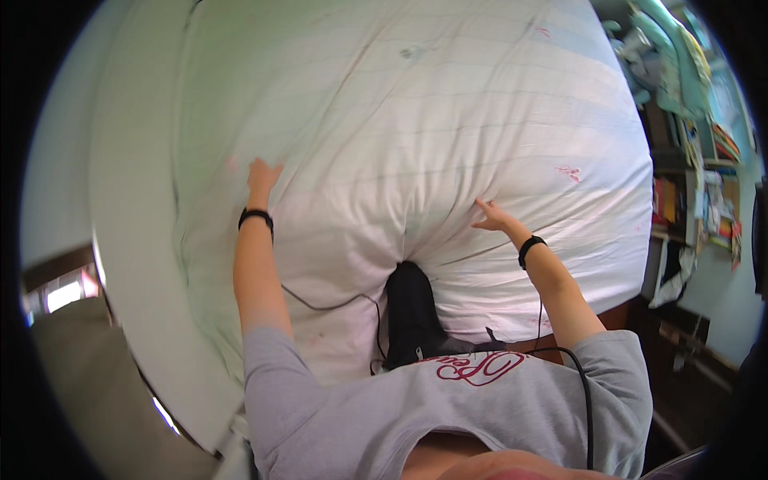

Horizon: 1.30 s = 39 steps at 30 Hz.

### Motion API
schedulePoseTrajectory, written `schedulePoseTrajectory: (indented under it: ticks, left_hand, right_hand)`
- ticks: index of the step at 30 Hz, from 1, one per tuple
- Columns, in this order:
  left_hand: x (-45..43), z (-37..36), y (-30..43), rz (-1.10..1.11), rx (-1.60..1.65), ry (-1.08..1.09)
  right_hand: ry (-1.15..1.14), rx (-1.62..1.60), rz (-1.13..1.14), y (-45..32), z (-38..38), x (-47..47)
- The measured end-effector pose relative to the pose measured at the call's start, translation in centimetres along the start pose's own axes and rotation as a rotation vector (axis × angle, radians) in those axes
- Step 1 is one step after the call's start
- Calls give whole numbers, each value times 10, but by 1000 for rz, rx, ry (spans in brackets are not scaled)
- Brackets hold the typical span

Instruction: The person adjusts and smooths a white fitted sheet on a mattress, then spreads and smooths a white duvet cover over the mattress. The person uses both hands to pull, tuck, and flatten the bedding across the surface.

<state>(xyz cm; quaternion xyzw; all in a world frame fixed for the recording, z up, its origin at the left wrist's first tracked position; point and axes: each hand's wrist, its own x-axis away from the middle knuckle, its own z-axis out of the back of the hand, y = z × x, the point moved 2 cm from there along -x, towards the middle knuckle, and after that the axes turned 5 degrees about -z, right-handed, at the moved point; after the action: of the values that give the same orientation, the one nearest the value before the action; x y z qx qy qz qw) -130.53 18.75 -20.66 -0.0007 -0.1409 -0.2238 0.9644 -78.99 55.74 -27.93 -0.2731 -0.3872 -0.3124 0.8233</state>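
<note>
A pale bed sheet (384, 150) with faint colour bands and small pink prints covers the mattress before me, creased around my knee. My left hand (264, 174) is over the sheet's left part, thumb apart from the fingers; its fingertips are blurred, and any grip on the cloth is hidden. To the right, my right hand (492, 217) touches the sheet with its fingers spread and nothing visible between them. Each wrist wears a black band, the left band (256, 221) and the right band (531, 251). My black-clad knee (413, 306) presses into the bed between my arms.
A thin dark cable (327, 308) crosses the sheet beside my knee. Another black cable (585, 384) hangs over my shirt. Shelves with books (669, 201) and a teal plush-looking item (672, 66) stand beyond the bed's right edge. A pale wall-side strip (132, 180) borders the left.
</note>
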Motion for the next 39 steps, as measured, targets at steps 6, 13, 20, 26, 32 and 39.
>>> schedulePoseTrajectory:
  ticks: [6, 13, 20, 26, 32, 39]
  left_hand:
    - [-75, -67, 3, -117, -32, -135]
    - [-117, -22, -102, -115, -7, 240]
    - [-98, -4, -104, -94, -118, 233]
    - [-123, -47, -141, -136, -108, 281]
    - [-120, -46, -175, -122, -84, 323]
    - [-90, -33, -187, -254, -492, 197]
  right_hand:
    - [-258, -97, -188, 0, 12, -22]
    - [-310, -10, -221, -6, 11, -32]
    - [-194, -50, -179, 10, -13, -37]
    - [-80, -107, -68, 3, 16, -24]
    - [286, -326, -189, -18, 80, 14]
    - [848, 1, -52, -28, 56, 11]
